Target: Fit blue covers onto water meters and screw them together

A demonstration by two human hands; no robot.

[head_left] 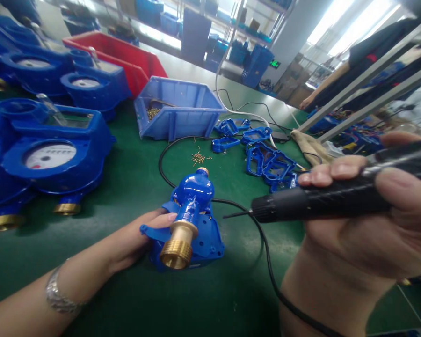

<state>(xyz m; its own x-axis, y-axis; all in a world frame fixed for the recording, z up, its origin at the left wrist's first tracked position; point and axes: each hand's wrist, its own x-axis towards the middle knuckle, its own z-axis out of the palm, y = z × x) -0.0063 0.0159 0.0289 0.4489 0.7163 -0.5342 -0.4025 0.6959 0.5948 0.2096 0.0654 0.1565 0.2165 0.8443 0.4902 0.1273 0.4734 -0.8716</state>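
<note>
My left hand grips the left side of a blue water meter, its fingertips partly hidden behind the body. The meter is turned so that its rounded blue underside faces up, and a threaded brass end points toward me. My right hand is wrapped round a black electric screwdriver. The thin bit points left, to the right of the meter and apart from it. Small brass screws lie in a loose pile just beyond the meter.
Several assembled water meters stand at the left. A blue bin holding screws and a red bin are behind. Blue plastic frames lie at the right, near a black cable. Another person's arm shows beyond the metal rails.
</note>
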